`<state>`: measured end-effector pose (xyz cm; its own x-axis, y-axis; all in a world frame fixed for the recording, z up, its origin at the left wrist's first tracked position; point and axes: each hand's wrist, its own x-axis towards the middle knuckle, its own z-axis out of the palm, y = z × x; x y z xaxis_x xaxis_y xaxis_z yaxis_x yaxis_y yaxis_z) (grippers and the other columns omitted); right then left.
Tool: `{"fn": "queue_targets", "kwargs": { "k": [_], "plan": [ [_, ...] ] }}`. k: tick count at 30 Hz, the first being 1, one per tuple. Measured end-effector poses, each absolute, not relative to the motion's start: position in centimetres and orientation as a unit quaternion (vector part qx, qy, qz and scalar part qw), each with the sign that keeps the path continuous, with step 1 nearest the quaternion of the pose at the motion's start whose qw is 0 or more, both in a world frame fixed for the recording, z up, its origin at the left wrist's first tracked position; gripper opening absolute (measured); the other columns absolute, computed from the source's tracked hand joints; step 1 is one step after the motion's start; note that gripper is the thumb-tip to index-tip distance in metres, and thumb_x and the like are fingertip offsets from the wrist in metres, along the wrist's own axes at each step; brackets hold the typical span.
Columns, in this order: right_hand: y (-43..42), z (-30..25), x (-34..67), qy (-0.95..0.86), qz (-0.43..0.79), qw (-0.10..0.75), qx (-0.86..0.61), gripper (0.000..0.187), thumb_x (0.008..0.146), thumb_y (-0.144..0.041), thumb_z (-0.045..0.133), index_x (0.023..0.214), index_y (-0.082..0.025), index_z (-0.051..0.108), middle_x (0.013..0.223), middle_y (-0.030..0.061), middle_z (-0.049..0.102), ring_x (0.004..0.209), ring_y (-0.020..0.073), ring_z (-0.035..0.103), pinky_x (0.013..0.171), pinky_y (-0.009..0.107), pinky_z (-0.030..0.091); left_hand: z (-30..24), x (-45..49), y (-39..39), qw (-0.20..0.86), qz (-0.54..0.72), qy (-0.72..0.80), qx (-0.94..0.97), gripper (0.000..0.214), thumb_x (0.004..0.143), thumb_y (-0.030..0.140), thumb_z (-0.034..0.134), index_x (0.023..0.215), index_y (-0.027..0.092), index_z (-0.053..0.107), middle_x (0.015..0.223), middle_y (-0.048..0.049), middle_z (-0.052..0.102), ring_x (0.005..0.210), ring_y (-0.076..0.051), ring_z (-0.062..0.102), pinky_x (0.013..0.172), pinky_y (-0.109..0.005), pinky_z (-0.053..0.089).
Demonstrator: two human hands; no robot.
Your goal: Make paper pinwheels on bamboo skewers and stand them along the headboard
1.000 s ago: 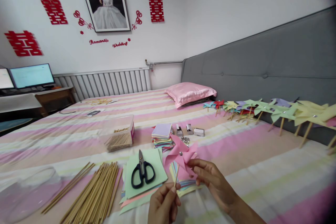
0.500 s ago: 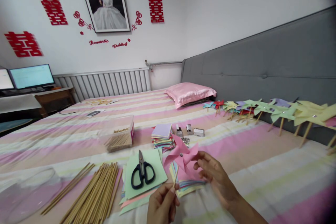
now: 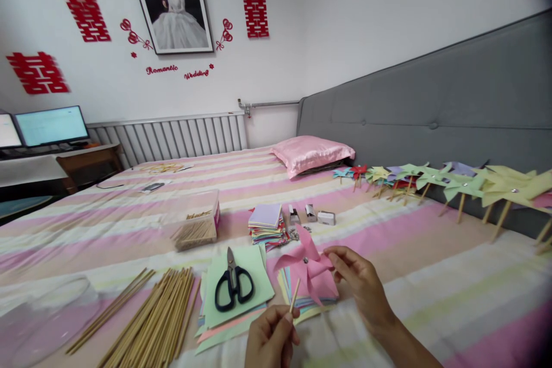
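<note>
My left hand (image 3: 272, 334) is closed around a thin wooden stick (image 3: 294, 296) low in the middle of the view. The stick's upper end reaches a pink paper pinwheel (image 3: 307, 269) with a silvery pin at its centre; whether the two are joined I cannot make out. At the pinwheel's right side, my right hand (image 3: 362, 284) pinches a blade between thumb and forefinger. Beneath the pinwheel lies a stack of coloured paper (image 3: 302, 309), pink on top. To the left, dark-handled scissors (image 3: 233, 283) rest on green paper sheets (image 3: 215, 305).
Bundled wooden sticks (image 3: 155, 322) lie at the lower left, near a clear plastic lid (image 3: 52, 316). Behind are a clear box of sticks (image 3: 198, 230), small paper squares (image 3: 265, 217) and small boxes (image 3: 326, 218). Several finished pinwheels (image 3: 466, 185) line the grey headboard (image 3: 431, 92).
The pink pinwheel has turned and shifted slightly right and down. My right hand, formerly loose beside it, now pinches a blade. My left hand has moved slightly right with the stick.
</note>
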<state>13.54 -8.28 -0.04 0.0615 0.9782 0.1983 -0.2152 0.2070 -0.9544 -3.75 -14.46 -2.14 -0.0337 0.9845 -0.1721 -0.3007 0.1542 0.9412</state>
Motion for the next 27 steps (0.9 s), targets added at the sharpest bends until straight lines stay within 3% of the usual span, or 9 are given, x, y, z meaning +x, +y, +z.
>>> {"fn": "queue_targets", "kwargs": {
  "k": [19, 24, 27],
  "plan": [
    [-9.8, -0.1, 11.8, -0.542, 0.530, 0.549, -0.352, 0.027, 0.073, -0.038, 0.061, 0.089, -0.016, 0.066, 0.065, 0.0003, 0.055, 0.054, 0.0102, 0.044, 0.051, 0.022, 0.036, -1.2, -4.0, -14.5, 0.565, 0.581, 0.481, 0.335, 0.040, 0.055, 0.046, 0.072, 0.072, 0.010, 0.067, 0.043, 0.0035, 0.053, 0.025, 0.003, 0.029, 0.033, -0.015, 0.006],
    [-10.0, 0.8, 11.9, -0.519, 0.517, 0.585, -0.348, 0.022, 0.072, -0.037, 0.063, 0.081, -0.017, 0.061, 0.080, 0.0047, 0.062, 0.070, 0.0159, 0.053, 0.058, 0.023, 0.040, -1.4, -4.0, -14.6, 0.558, 0.574, 0.487, 0.349, 0.039, 0.056, 0.045, 0.070, 0.072, 0.010, 0.066, 0.043, 0.0040, 0.052, 0.026, 0.002, 0.028, 0.033, -0.015, 0.007],
    [-9.7, 1.1, 11.8, -0.459, 0.543, 0.618, -0.334, 0.027, 0.068, -0.039, 0.066, 0.083, -0.019, 0.058, 0.078, 0.0042, 0.064, 0.070, 0.0170, 0.055, 0.060, 0.024, 0.042, -1.6, -3.7, -14.6, 0.557, 0.558, 0.486, 0.377, 0.039, 0.057, 0.047, 0.070, 0.069, 0.010, 0.065, 0.042, 0.0035, 0.052, 0.026, 0.001, 0.026, 0.032, -0.015, 0.007]
  ]
}}
